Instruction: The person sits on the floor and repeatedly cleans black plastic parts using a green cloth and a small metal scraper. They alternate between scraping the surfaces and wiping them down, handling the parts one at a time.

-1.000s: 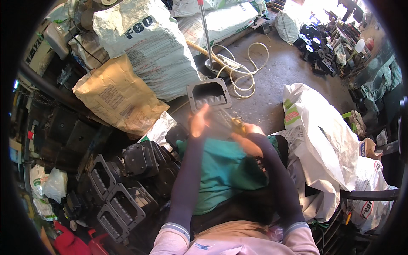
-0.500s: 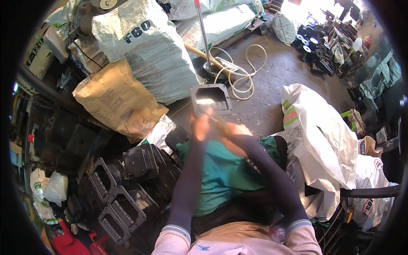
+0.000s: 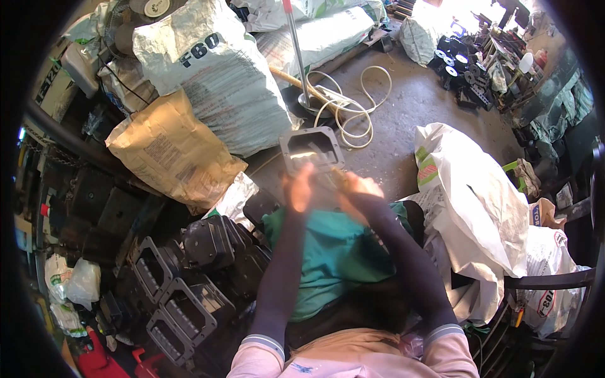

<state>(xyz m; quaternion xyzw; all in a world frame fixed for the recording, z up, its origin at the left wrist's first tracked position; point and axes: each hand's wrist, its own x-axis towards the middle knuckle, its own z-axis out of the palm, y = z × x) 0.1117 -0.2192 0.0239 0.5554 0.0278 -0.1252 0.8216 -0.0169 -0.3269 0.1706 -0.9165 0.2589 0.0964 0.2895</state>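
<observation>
Since prev. frame: both hands and the grey rectangular frame (image 3: 312, 150) sit slightly lower, closer to the green cloth (image 3: 337, 252). Left hand (image 3: 299, 188) blurred, fingers extended against frame's lower edge; grip cannot be told. Right hand (image 3: 358, 189) curled at frame's lower right corner; hold unclear. Frame tilted, above concrete floor (image 3: 403, 120), near white cable coil (image 3: 356, 107).

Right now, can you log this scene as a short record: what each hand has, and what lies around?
left hand: blurred, at the lower edge of the grey metal frame
right hand: blurred, just below the frame; grip cannot be told
lap: green cloth
left side: stacked black housings, tan paper sack
behind: white woven sack, coiled cable
right side: white bags
</observation>
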